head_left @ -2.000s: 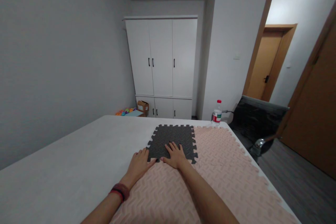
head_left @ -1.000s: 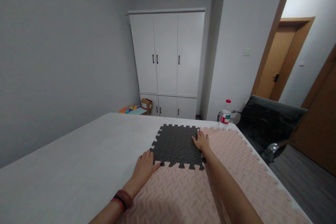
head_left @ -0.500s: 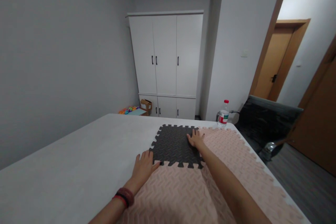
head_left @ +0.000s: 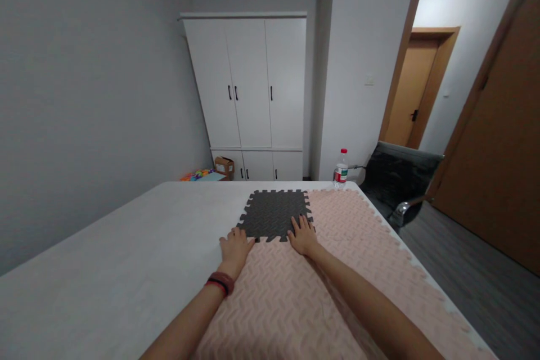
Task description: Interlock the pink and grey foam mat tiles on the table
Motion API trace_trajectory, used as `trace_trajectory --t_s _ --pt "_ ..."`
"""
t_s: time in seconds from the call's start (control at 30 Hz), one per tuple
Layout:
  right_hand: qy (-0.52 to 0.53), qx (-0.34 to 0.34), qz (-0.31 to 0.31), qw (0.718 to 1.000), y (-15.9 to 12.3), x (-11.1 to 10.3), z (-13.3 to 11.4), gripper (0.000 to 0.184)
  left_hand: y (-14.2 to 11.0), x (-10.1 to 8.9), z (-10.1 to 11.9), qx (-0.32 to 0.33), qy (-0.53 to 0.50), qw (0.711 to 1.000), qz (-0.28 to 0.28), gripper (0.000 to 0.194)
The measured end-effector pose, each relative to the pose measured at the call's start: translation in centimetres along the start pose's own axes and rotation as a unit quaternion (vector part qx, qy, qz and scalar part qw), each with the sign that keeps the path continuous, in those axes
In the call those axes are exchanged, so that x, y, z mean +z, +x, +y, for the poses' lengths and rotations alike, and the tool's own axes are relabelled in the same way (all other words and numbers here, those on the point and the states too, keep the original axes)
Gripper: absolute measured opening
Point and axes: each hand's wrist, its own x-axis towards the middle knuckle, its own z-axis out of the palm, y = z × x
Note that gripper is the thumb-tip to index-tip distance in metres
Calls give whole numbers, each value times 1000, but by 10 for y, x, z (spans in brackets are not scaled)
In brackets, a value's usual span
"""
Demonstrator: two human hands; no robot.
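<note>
Right hand [head_left: 303,237] nearer — bottle [head_left: 341,172] red-capped

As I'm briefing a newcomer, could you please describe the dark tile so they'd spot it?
On the white table, find the pink matting. At its far left, by the left hand and right hand, lies the dark grey tile: the only piece not pink.

No words or numbers can be read. The bottle [head_left: 341,167] at the far edge of the table [head_left: 126,259] bears a red, white and green label [head_left: 341,174], its print too small to make out.
</note>
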Motion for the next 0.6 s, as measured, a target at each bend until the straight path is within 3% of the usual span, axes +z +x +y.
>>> trace_trajectory --t_s 0.17,0.33,0.5,0.6 --pt "5 -28 11 1000 -27 -14 3 61 1 -9 25 102 -44 993 -31 42" --pt "6 -66 3 998 -59 -20 11 59 3 0 58 196 -110 972 -70 54" --pt "26 -57 -1 998 -61 -18 14 59 -3 15 79 217 -138 961 -98 61" --pt "47 -52 -1 998 -61 -20 11 59 -3 13 81 219 -153 958 -107 62"
